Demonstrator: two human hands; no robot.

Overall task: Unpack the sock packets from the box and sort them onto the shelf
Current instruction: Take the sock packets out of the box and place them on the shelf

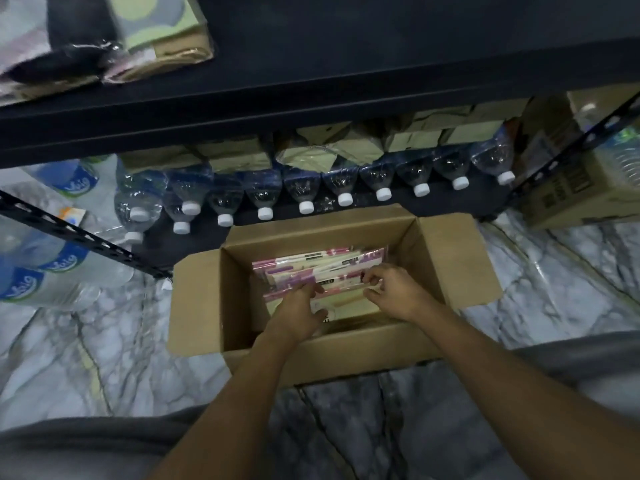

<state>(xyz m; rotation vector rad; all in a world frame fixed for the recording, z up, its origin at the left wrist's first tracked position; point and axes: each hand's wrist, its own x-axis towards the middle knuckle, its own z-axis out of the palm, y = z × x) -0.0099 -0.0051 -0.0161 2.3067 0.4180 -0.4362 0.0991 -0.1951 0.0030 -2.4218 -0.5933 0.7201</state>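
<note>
An open cardboard box (207, 299) stands on the marble floor in front of a dark metal shelf (311, 98). Inside it lies a stack of sock packets (322, 268) in clear wrap with pink and purple bands. My left hand (298, 313) reaches into the box, its fingers gripping the near left edge of the packets. On the right side, my right hand (394, 292) pinches the packets between thumb and fingers. Some packets (152, 39) lie on the upper shelf board at the top left.
A row of shrink-wrapped water bottles (304, 192) lies on the lowest shelf behind the box. More bottle packs (52, 271) sit on the floor at left. A printed carton (575, 192) stands at right. The box flaps are folded outward.
</note>
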